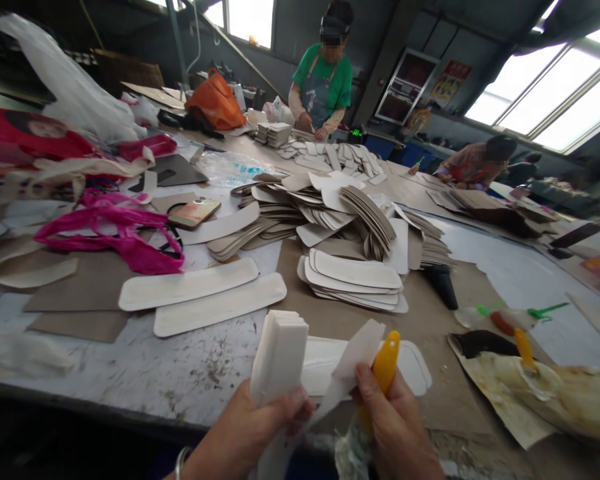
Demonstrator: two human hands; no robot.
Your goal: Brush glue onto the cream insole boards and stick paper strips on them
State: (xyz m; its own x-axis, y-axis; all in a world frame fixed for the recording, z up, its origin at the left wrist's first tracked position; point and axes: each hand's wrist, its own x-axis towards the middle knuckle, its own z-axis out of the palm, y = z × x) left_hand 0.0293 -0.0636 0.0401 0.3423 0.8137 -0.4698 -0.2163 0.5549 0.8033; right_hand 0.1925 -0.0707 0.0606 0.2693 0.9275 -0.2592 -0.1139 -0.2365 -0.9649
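While a long white-topped worktable (200, 367) stretches ahead, the left hand (253, 427) and the right hand (400, 420) are both full

Where a flat grey-brown sheet (435, 333) covers part of the worktable, a broad heap of curved grey-brown and white flat pieces (330, 213) sits along its far side. Across the table stands a co-worker in a green shirt and apron (325, 87). A crumpled magenta plastic bag (143, 259) lies left of the heap; in front of the heap is a stack of white round-cornered panels (353, 280), with two long white round-ended strips (220, 305) to its left. One more white round-cornered panel (415, 370) lies flat just beyond the hands, partly hidden by them. The left hand is closed around an upright bundle of narrow white strips (283, 353). The right hand grasps a yellow-handled tool (386, 360), its lower end blurred, and its thumb presses a thin white paper-like strip (363, 347) that slants down toward the left hand.
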